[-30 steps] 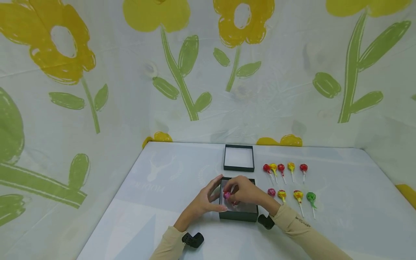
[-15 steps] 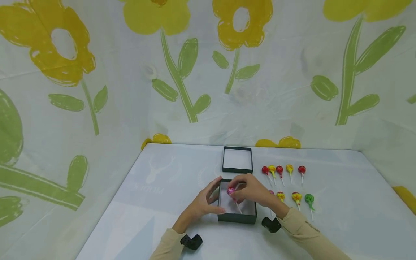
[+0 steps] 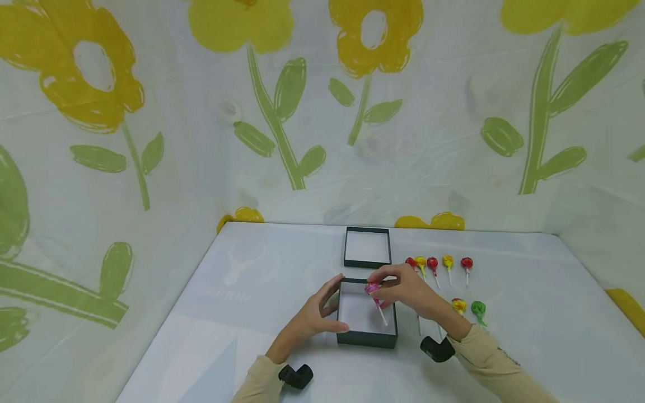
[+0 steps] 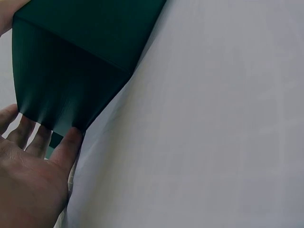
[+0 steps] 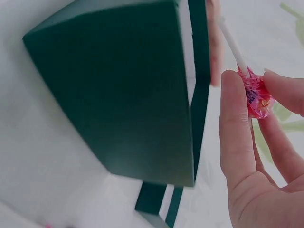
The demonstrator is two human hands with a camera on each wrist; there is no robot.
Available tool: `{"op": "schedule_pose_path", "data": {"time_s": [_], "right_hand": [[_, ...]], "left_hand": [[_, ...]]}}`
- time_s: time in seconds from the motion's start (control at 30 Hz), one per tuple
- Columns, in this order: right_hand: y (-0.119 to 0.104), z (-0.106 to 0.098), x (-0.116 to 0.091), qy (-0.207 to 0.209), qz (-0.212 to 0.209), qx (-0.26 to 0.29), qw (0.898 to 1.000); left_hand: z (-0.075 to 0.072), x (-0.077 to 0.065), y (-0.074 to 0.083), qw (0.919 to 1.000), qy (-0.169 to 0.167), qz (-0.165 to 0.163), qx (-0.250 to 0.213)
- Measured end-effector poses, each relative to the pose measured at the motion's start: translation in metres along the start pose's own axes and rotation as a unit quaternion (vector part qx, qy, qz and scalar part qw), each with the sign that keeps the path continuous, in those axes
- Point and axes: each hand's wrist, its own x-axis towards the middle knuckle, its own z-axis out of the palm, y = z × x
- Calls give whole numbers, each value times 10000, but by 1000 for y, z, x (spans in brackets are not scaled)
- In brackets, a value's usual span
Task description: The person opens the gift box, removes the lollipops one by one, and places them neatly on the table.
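Note:
My right hand (image 3: 408,290) pinches a pink lollipop (image 3: 372,288) by its wrapped head, over the right part of an open dark green box (image 3: 368,339). The lollipop's white stick slants down toward the near right, above the box's pale floor. In the right wrist view, thumb and fingers surround the crinkly pink wrapper (image 5: 258,97). Along the box's left side lies my left hand (image 3: 314,315), thumb at the near corner and fingers reaching the far corner. In the left wrist view, its extended fingers (image 4: 71,145) touch the box's green wall (image 4: 61,76).
Behind the box lies its lid (image 3: 368,247), pale inside facing up. Right of it is a row of red and yellow lollipops (image 3: 447,262). A nearer row shows a green lollipop (image 3: 478,309) and a yellow-red one (image 3: 458,305); others there are partly hidden by the right arm.
My right hand has lifted the pink lollipop from low at the box's left and carried it right, its stick now in view. The left hand has stayed beside the box.

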Motion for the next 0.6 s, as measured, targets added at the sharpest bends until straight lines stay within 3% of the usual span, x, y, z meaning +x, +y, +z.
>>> {"op": "schedule_pose_path", "data": {"time_s": [0.13,0.37,0.6], "right_hand": [[-4,-11,-6,162,145,-24,9998],[-6,-29,-17,277,84,-21,9996],[-4,-43,-31,512,330,7,9981]], "left_hand": [[-2,2,-5,10000,-20,22,30],[-6,7,-29,9999,-1,106,41],[-7,5,-30,9998,-53,191,28]]}}
